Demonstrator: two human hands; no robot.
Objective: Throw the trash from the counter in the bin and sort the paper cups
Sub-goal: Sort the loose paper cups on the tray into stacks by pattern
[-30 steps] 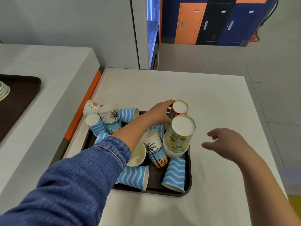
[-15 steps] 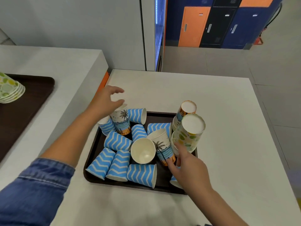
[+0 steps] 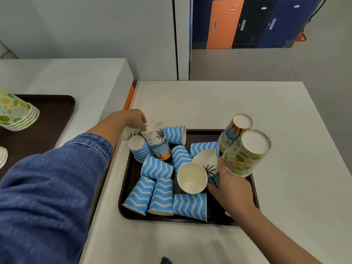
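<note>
A dark tray on the white counter holds several blue zigzag cups lying on their sides, an empty white cup and palm-print cups. My left hand reaches over the tray's far left corner, fingers closed on the rim of an upright palm-print cup. A small printed cup lies right under that hand. My right hand grips the base of an upside-down lime-print cup stack, which tilts. Behind it stands an upside-down orange-and-blue cup stack.
On the raised counter to the left lies a second dark tray with a stack of lime-print cups and white cups at the frame edge. An orange strip marks the step between counters. Lockers stand far behind.
My left hand dropped from above the tray's left corner onto the palm-print cup. My right hand slid up to the lime-print stack and took hold of it; the stack now tilts.
</note>
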